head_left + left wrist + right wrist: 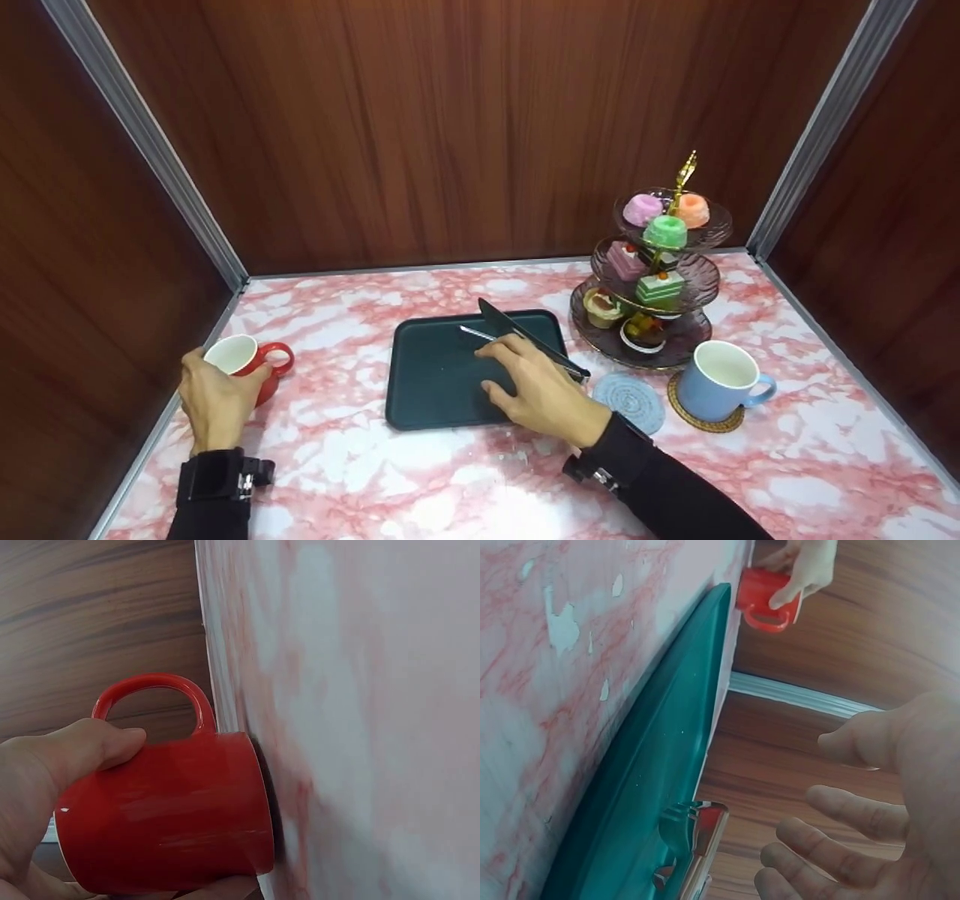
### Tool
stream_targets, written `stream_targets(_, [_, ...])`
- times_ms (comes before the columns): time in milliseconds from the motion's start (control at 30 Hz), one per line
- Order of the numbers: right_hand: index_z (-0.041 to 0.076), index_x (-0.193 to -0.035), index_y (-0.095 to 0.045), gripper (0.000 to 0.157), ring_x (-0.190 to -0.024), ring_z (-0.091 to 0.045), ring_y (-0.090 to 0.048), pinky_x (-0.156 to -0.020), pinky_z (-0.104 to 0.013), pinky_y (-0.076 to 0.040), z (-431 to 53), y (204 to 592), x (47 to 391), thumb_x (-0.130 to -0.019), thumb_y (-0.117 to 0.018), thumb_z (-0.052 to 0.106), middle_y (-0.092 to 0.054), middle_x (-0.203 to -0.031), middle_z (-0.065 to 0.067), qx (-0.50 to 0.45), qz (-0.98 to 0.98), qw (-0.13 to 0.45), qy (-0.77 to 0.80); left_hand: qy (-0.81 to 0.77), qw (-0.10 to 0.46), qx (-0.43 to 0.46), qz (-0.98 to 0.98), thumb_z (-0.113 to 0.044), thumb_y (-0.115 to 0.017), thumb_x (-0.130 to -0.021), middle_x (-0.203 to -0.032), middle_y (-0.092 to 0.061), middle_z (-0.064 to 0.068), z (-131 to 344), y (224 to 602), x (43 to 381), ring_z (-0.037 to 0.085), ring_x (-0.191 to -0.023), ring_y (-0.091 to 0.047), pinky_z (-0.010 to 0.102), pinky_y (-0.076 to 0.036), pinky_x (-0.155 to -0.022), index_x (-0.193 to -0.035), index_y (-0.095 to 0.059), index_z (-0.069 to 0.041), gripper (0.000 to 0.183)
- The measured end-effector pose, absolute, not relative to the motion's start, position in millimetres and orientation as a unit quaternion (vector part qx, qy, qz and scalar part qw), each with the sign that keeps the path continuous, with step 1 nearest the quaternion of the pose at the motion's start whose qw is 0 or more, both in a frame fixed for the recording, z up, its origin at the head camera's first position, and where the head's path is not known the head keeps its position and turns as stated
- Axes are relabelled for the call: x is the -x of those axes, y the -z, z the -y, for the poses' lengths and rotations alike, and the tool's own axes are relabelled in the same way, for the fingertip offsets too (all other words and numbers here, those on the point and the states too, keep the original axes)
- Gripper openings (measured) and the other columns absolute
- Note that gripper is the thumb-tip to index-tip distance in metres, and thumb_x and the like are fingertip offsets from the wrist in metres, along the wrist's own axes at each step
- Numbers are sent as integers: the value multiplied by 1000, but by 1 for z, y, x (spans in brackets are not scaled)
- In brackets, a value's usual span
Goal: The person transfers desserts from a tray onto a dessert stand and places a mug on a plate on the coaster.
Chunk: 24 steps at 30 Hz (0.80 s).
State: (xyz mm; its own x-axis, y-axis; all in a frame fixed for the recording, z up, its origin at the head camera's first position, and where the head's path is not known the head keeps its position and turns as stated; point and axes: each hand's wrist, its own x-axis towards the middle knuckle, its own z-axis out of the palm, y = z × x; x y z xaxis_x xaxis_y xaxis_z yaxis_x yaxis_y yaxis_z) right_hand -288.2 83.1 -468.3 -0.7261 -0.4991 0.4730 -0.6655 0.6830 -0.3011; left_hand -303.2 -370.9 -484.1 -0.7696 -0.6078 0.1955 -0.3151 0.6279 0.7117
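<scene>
At the left, my left hand (214, 397) grips a red mug (165, 810) around its body, thumb near the handle. The mug stands upright, its base close over the tabletop, its handle pointing right in the head view. My right hand (544, 390) hovers over the right part of a dark green tray (431, 382), fingers spread and loosely bent, holding nothing. Beneath it lies cutlery: a dark-bladed knife (501, 321) slanting across the tray's right edge and a fork (676, 829) beside it. The hand partly hides both in the head view.
Right of the tray stands a three-tier cake stand (709, 236) with small cakes and tarts. In front of it lie a round blue coaster (630, 403) and a light blue mug (712, 390) on a woven coaster (684, 414). Brown wood-grain panels (450, 135) enclose the table.
</scene>
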Motion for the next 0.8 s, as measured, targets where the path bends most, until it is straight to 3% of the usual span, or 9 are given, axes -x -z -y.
stream_targets(433, [29, -125, -52, 44, -112, 1, -46, -88, -29, -49, -69, 465, 289, -83, -60, 40, -49, -121, 15, -326, 896, 187, -236, 337, 247, -204, 885, -50, -78, -60, -128, -48, 20, 336, 470, 305, 39, -111, -51, 52, -43, -96, -138, -29, -5, 102])
stream_targets(800, [29, -126, -50, 44, -111, 0, -47, -88, -28, -48, -62, 464, 292, -83, -60, 39, -49, -121, 13, -333, 889, 191, -250, 337, 265, -153, 891, -43, -82, -58, -119, -54, 18, 297, 459, 303, 35, -105, -55, 50, -44, -91, -134, -36, -7, 97])
